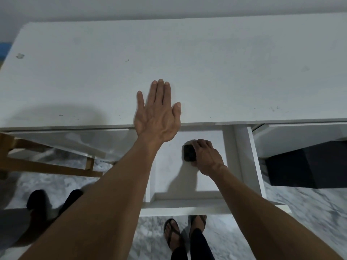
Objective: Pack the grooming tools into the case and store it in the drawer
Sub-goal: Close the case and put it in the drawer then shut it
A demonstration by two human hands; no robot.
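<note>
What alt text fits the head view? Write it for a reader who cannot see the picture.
Seen from above, a person's right hand sets a small black case inside an open white drawer, while the left hand rests flat, fingers spread, on the front edge of the white desk. Sandalled feet stand on a marbled floor below.

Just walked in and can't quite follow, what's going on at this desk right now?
A person stands at a white desk with its drawer pulled open. The left hand lies flat, fingers spread, on the desk's front edge. The right hand is down inside the drawer, closed over a small black case near the drawer's back. The case appears to be resting on the drawer floor, so storing looks nearly done; the drawer is not yet closed.
</note>
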